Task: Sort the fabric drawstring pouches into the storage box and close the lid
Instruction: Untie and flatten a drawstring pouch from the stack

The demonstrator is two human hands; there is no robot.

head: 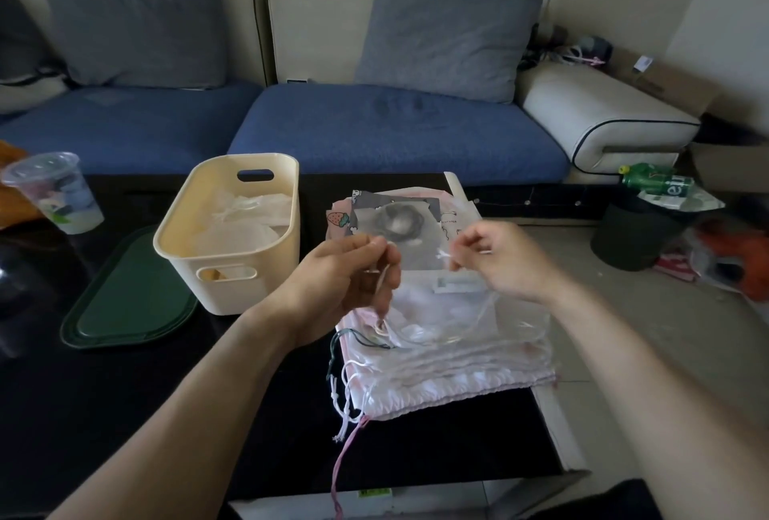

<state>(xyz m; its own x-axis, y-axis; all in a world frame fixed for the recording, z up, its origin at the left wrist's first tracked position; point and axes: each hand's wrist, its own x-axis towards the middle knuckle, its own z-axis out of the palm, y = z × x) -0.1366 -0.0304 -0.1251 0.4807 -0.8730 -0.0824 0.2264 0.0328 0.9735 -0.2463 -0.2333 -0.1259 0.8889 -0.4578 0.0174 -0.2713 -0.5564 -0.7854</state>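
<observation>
Both grips pinch one sheer pouch (449, 294) by its cords, left hand (345, 282) and right hand (503, 261), above the pile (449, 365) on the table (125, 394). Dangling cords could snag and drag others off before reaching the box (233, 265).

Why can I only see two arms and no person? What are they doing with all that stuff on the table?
The camera sits on the person's head and looks down, so you see only their arms, as if through their eyes. There is just this one picture.

The left hand and right hand each pinch a thin white string of a see-through pouch, held up over a pile of pouches on the dark table.

To the left stands a cream storage box, open, with a few pale pouches already inside. Its green lid lies flat on the table beside it. Farther left is a plastic cup. Behind everything is a blue sofa.
</observation>
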